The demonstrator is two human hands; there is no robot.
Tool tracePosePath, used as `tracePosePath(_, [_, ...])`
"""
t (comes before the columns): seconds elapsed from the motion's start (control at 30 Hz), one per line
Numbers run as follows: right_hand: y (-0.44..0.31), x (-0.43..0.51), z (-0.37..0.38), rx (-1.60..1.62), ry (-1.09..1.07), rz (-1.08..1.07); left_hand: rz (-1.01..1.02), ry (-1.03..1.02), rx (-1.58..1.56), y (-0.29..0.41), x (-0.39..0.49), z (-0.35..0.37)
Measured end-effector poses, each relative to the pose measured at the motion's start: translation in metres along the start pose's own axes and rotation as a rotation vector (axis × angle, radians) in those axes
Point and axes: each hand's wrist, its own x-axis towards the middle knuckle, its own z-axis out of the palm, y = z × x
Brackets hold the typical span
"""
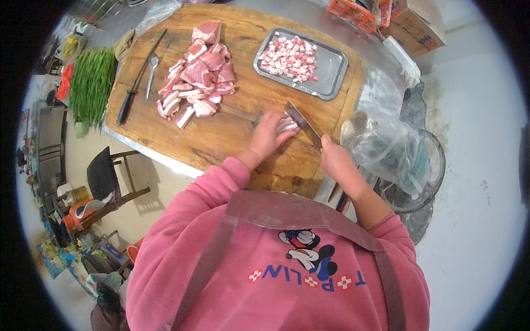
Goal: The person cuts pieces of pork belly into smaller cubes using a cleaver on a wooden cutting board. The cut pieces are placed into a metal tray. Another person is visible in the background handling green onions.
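On the wooden cutting board (232,145), my left hand (267,134) presses a strip of pale, fatty meat (286,125) near the front. My right hand (337,159) grips a cleaver-like kitchen knife (303,123), its blade against the right end of that strip. Behind my left hand, to the left, lies a pile of raw pork slices and strips (203,74) with a thicker block at its far end. A metal tray (331,78) at the back right holds small diced meat cubes (290,58), mostly in its left part.
A honing steel (132,91) and a metal spoon (152,74) lie on the board's left. Green stalks (92,82) stand beyond that edge. Right of the board is a clear plastic bag (385,145); an orange basket (356,14) and cardboard box (414,27) are at back right.
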Motion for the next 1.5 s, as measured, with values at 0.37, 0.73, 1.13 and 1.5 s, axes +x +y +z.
tracePosePath(0.37, [-0.007,-0.021,-0.012,0.028,0.023,-0.116,0.094,-0.047,0.121,-0.012,-0.006,0.004])
tracePosePath(0.73, [-0.031,0.040,-0.002,0.034,0.076,-0.107,0.066,-0.069,0.079,-0.013,-0.009,0.002])
tracePosePath(1.13, [-0.011,-0.020,-0.007,-0.033,0.035,-0.137,0.082,-0.107,0.132,-0.006,-0.020,-0.008])
tracePosePath(1.5, [-0.041,0.032,-0.002,0.032,0.050,-0.173,0.125,-0.057,0.104,-0.013,-0.017,-0.006])
